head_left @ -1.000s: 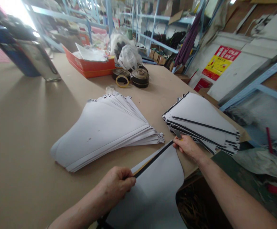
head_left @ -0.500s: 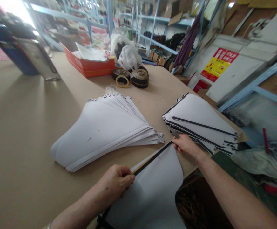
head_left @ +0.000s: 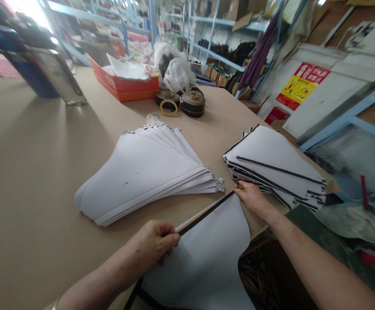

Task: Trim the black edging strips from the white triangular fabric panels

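A white curved sheet (head_left: 200, 267) lay between the person's hands, its long black strip (head_left: 207, 213) running diagonally from lower left to upper right, its wide end drooping over the near edge of the table; the left hand (head_left: 155, 243) was closed narrowly, pinching the strip and sheet; the right hand (head_left: 253, 200) reached the strip's far end with narrowed fingers, though I cannot tell whether it gripped or pressed; just beyond lay a stack of black-edged sheets (head_left: 274, 168), with a fanned stack of white sheets (head_left: 142, 176) to the left, narrow room between them and the strip; the tan table (head_left: 29, 193) also bore tape rolls (head_left: 193, 103) and an orange tray (head_left: 124, 88); blue metal shelving (head_left: 219, 43) stood behind.
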`<state>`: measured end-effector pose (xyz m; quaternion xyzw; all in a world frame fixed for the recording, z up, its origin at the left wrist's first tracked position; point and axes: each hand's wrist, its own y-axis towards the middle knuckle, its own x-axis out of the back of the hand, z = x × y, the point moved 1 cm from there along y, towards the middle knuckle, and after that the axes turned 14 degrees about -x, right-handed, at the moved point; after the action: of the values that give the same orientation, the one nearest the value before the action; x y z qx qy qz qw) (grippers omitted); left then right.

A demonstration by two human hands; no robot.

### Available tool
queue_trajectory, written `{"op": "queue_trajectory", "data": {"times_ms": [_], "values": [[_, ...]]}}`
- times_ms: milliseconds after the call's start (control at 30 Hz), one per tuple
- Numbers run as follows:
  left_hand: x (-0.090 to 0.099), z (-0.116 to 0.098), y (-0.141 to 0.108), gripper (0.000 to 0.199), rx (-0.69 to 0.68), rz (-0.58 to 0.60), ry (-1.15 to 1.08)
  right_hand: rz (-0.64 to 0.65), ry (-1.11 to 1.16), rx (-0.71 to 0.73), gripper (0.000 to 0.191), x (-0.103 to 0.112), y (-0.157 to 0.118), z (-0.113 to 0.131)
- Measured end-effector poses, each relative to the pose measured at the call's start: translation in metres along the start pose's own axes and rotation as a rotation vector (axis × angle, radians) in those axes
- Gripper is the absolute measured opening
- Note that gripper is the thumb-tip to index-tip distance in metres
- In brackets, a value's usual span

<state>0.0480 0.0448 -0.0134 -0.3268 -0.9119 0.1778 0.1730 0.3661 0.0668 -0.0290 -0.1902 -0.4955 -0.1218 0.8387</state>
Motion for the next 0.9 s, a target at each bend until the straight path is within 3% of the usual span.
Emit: {"op": "queue_trajectory", "data": {"times_ms": [300, 533, 733, 900], "values": [[0.022, 0.013, -0.019, 0.028, 0.031, -0.033, -0.045, 0.073, -0.077, -0.02, 0.026, -0.003, 0.003, -0.003], [0.035, 0.026, -0.046, 0.029, 0.106, 0.0, 0.031, 0.073, -0.124, -0.043, 0.026, -0.004, 0.006, -0.004], [0.049, 0.03, -0.073, 0.035, 0.197, -0.038, 0.155, 0.066, -0.183, -0.003, 0.023, -0.001, 0.002, 0.004], [0.068, 0.06, -0.096, 0.036, 0.285, -0.109, 0.134, 0.109, -0.205, 0.051, 0.02, 0.0, -0.003, 0.012]]}}
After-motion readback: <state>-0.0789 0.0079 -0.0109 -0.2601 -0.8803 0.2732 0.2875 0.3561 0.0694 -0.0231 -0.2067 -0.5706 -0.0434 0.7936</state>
